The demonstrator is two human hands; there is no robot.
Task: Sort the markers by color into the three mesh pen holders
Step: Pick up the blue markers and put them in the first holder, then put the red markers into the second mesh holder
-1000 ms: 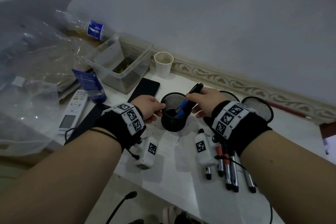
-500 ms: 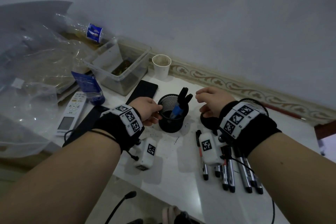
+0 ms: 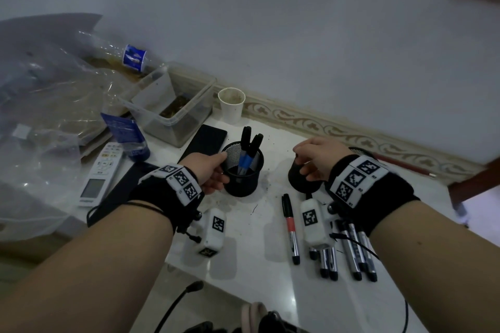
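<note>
Head view, only one available.

Left pen holder: upright on the white table, two blue-banded markers standing inside, caps up, leaning on the rim. Steadied by left hand, thumb and fingers curled around the near wall.

Right hand: fingers loosely curled, nothing held, hovering over the middle pen holder, mostly hidden beneath it. Contact with that holder: cannot tell. Contents not visible. Third pen holder: just a sliver of rim behind the right wrist, contents hidden.

Unsorted: red-banded marker lying flat near the table's front edge, apart from the rest. Cluster of markers beside it, partly under the right wrist's tag box; band colours too hidden to call.

Judgement: early stage. Blue started, possibly done; red and the remaining colour apparently not begun. Most of the pile left to go. Likely next: right hand down for a loose marker.
</note>
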